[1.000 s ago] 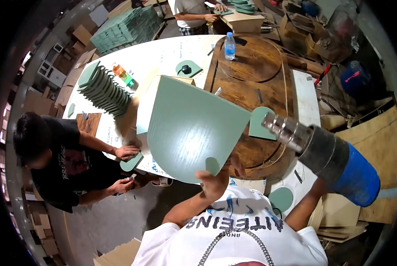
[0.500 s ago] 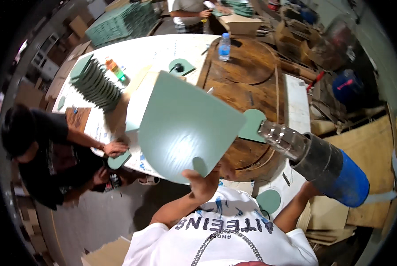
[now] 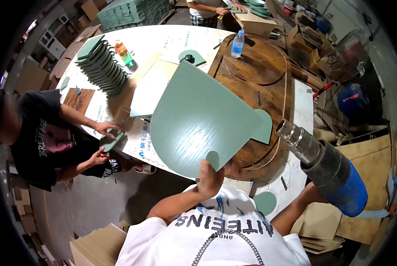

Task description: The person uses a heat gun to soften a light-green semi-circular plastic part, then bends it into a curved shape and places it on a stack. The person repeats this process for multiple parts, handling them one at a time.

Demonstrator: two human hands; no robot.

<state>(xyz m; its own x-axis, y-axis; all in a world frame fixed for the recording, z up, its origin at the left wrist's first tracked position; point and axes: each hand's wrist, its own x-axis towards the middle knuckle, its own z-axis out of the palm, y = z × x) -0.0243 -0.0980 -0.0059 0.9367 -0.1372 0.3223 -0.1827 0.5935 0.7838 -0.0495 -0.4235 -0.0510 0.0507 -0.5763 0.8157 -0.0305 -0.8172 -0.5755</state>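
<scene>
My left hand (image 3: 211, 179) grips the lower edge of a green board (image 3: 198, 119) with a rounded corner, thumb on its face and fingers underneath. The board is held up, tilted, above the table, and a bright glare lies on its lower part. My right hand (image 3: 316, 193) holds a blue and black heat gun (image 3: 336, 177), whose body hides most of the fingers. Its metal nozzle (image 3: 291, 133) points up and left toward the board's right edge, a little apart from it. A smaller green piece (image 3: 263, 127) lies on the brown wood behind the board.
At left, a co-worker (image 3: 43, 137) handles a small green piece (image 3: 112, 141). A tall stack of green pieces (image 3: 102, 66) and a bottle of orange drink (image 3: 123, 53) stand on the white table (image 3: 163, 37). A water bottle (image 3: 237, 44) stands on the brown round-ended panel (image 3: 256, 66).
The board and heat gun sit slightly further right in view, with the nozzle apart from the board in both. The co-worker at left has brought both hands to the small green piece.
</scene>
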